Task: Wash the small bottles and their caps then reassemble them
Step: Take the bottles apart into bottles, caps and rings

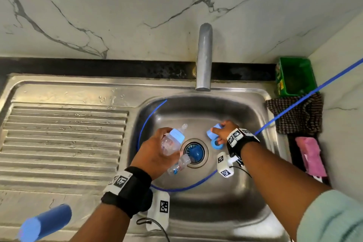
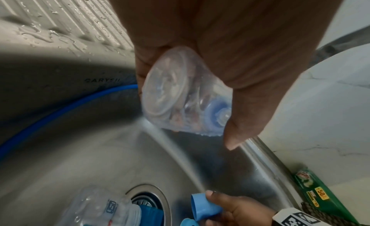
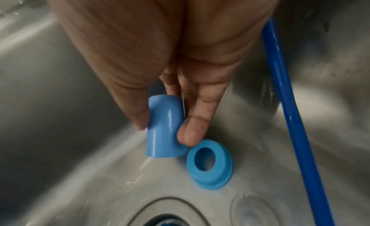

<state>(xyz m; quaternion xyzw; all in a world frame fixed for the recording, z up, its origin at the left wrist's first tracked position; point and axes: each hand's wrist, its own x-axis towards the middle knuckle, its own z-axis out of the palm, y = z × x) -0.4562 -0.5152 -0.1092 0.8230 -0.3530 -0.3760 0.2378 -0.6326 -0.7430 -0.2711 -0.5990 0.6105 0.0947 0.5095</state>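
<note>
While both hands work inside the sink basin, the scene reads as follows;

Left hand: the left hand [image 1: 155,155] is curled round a clear small bottle [image 1: 172,142], held tilted above the basin floor just left of the drain; palm and fingers wrap the body.

Held bottle: carries a light blue collar [image 1: 177,135] and a clear teat [image 1: 183,127] pointing toward the sink's back edge; in the left wrist view its clear base [image 2: 166,90] faces the camera.

Right hand: the right hand [image 1: 224,130] pinches a light blue cap [image 3: 165,128] between thumb and fingertips, open end down, just right of the drain.

Ring: a blue screw ring [image 3: 210,164] lies on the basin floor, just beside the cap; touching or not, cannot tell.

Second bottle: another clear bottle [image 1: 179,165] lies on its side on the basin floor, neck toward the drain [image 1: 194,152]; no cap on it.

Sink: steel sink [image 1: 216,202] with ribbed drainboard [image 1: 64,139] on the left; tap [image 1: 204,57] at the back edge; a blue hose [image 1: 143,129] curves round the basin wall.

Right edge: green box [image 1: 294,75], checked cloth [image 1: 296,116], pink sponge [image 1: 310,155].
</note>
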